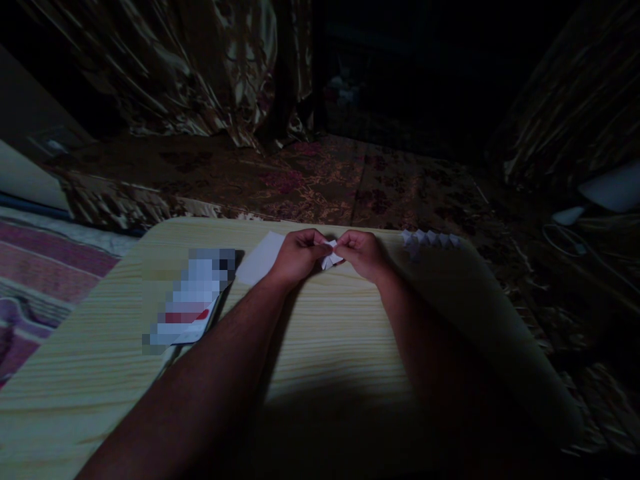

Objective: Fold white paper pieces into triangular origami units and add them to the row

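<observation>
Between my two hands is a small piece of folded white paper (331,257), held just above the far part of the wooden table. My left hand (300,253) pinches its left side between thumb and fingers. The right side is pinched the same way by my right hand (361,253). Partly behind my left hand lies a flat white paper sheet (259,259). At the far right of the table, several small folded paper pieces (431,239) stand in a row, with another just in front of them.
A phone (195,300), partly pixelated, lies on the pale wooden table (335,347) left of my forearm. Past the table's far edge are a patterned cloth surface (320,177) and shiny curtains (240,67). On the right, a white lamp-like object (613,187) trails a cable.
</observation>
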`<state>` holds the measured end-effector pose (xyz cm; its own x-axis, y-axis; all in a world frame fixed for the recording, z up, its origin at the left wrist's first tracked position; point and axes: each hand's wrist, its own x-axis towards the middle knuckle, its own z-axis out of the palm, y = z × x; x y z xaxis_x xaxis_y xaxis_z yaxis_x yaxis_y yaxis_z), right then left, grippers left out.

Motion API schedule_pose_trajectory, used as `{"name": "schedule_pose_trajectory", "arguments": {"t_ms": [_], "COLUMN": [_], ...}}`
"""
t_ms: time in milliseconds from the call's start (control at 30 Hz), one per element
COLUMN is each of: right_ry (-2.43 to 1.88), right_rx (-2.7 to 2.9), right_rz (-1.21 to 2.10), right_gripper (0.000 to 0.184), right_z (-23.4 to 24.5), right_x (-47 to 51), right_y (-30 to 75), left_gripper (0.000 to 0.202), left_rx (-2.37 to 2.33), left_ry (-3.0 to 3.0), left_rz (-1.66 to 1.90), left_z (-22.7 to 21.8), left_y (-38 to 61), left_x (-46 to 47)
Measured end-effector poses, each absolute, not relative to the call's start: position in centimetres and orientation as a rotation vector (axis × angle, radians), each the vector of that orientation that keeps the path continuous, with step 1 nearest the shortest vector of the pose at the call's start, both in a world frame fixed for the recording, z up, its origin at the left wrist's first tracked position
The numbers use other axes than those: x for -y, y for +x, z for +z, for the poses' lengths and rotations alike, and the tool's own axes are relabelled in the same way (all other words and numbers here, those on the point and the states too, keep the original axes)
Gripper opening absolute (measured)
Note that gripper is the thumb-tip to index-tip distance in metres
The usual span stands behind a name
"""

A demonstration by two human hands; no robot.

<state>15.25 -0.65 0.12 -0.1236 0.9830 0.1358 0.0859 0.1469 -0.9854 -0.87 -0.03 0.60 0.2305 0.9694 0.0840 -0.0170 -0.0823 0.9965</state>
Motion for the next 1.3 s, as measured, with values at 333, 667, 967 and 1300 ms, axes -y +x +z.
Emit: {"name": "schedule_pose_trajectory", "arguments": {"t_ms": [333,667,967,1300], "right_ry": [-1.07,-1.089,-1.092,-1.03], "right_rx": [1.493,1.369,1.36,1.304], "right_rz": [1.074,1.154,1.135,1.114], "right_gripper": [0.007,0.008,0.01,0.014], "right_z": [-0.19,0.12,-0.1,0.16], "right_x": [0.48,0.59,0.4,0.48], "right_y": [15.34,15.3,15.34,15.55], "left_gripper": [0.015,0.019,0.022,0.02], "left_rx": [-0.994,-1.06,-1.029,-1.024], "left_ry": [1.422,1.497,1.492,1.562], "left_rz": [1.137,1.014,1.033,1.007], "left_z": [0.47,0.43,0.49,0.29], "left_y": [-0.76,-0.9,-0.68,-0.62], "left_x": [-0.14,0.12,0.21,0.13]}}
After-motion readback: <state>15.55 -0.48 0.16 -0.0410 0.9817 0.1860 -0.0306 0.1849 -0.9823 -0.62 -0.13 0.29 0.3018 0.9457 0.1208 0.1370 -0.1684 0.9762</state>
